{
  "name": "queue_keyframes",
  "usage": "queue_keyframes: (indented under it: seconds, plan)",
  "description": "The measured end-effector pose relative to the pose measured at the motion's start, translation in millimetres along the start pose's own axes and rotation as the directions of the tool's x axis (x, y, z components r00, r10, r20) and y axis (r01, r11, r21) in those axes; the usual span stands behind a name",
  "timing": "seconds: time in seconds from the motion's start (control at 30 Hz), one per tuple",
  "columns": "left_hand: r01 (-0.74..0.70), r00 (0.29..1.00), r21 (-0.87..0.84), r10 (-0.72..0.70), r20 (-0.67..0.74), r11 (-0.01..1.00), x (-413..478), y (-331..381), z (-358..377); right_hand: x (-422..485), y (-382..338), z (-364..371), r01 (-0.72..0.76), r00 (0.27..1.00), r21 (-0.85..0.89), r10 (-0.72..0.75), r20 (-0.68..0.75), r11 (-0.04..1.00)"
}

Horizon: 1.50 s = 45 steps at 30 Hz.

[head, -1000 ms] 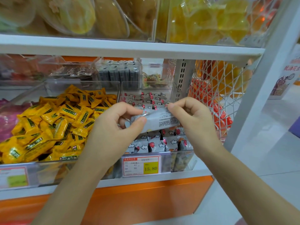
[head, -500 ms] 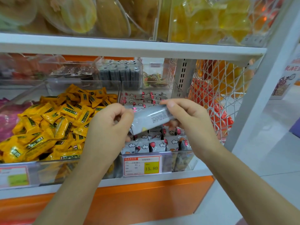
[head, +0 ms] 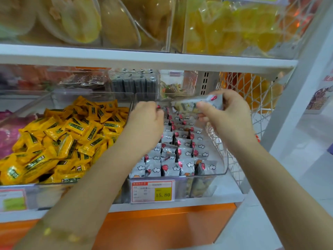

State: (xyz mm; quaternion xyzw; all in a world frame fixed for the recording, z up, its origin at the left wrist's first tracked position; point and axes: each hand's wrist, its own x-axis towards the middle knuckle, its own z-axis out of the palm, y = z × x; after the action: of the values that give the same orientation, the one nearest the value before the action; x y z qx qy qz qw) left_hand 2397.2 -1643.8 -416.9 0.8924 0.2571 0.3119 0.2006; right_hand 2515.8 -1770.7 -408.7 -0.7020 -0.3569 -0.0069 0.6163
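One grey packet point(head: 196, 105), centre-right of frame, pinched at its end by the right hand point(head: 232, 116) thumb & fingers, above the clear bin point(head: 224, 159). Looks light, crinkly, prob slick foil; sealed ends grip best. Left hand point(head: 146, 121) curls into the bin's rows point(head: 182, 152), can't tell if holding any. Upper shelf point(head: 144, 59) close overhead, wire basket point(head: 252, 98) at right.

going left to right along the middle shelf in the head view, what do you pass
pink packets → yellow packets → left hand → grey packet → right hand gripping it → wire basket
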Motion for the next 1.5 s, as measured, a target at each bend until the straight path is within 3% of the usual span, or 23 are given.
queue_keyframes:
  seconds: [0.1, 0.17, 0.23, 0.33, 0.53, 0.73, 0.87, 1.1, 1.27, 1.4, 1.43, 1.5]
  plan:
    - [0.095, 0.96, 0.289, -0.164, 0.225, 0.952, 39, -7, 28, 28, 1, 2, 0.017, 1.0, -0.131, -0.017, -0.001, 0.991]
    - [0.057, 0.897, 0.397, -0.222, 0.382, 0.916, 55, -17, 43, 44, 4, 8, 0.003, 0.999, -0.188, 0.004, 0.037, 0.982]
    - [-0.012, 0.856, 0.473, -0.236, 0.46, 0.881, 69, -30, 55, 57, 9, 15, -0.039, 0.996, -0.136, 0.049, 0.069, 0.99]
    - [-0.032, 0.866, 0.48, -0.215, 0.451, 0.877, 84, -44, 63, 72, 13, 26, -0.079, 0.991, -0.11, 0.09, 0.101, 0.991]
    - [0.017, 0.823, 0.56, -0.33, 0.463, 0.828, 92, -52, 70, 99, 19, 50, -0.091, 0.98, -0.149, 0.115, 0.161, 0.985]
    - [0.044, 0.759, 0.561, -0.393, 0.52, 0.827, 79, -39, 54, 115, 25, 82, 0.128, 0.961, -0.229, -0.063, 0.27, 0.965]
    - [0.005, 0.74, 0.576, -0.391, 0.547, 0.817, 66, -34, 49, 123, 29, 102, 0.283, 0.925, -0.373, -0.148, 0.35, 0.884]
    - [-0.018, 0.735, 0.584, -0.385, 0.558, 0.812, 60, -29, 43, 128, 34, 122, 0.455, 0.843, -0.45, -0.209, 0.496, 0.768]
    - [-0.044, 0.751, 0.593, -0.365, 0.55, 0.804, 57, -25, 38, 126, 44, 138, 0.494, 0.821, -0.562, -0.142, 0.553, 0.663]
    - [-0.08, 0.782, 0.604, -0.326, 0.532, 0.793, 50, -23, 32, 121, 49, 139, 0.597, 0.751, -0.651, -0.042, 0.659, 0.469]
    - [-0.09, 0.788, 0.61, -0.319, 0.527, 0.787, 48, -20, 30, 122, 47, 136, 0.59, 0.746, -0.645, -0.021, 0.666, 0.486]
    - [-0.117, 0.802, 0.623, -0.296, 0.519, 0.774, 40, -16, 25, 122, 39, 126, 0.504, 0.762, -0.59, -0.004, 0.647, 0.631]
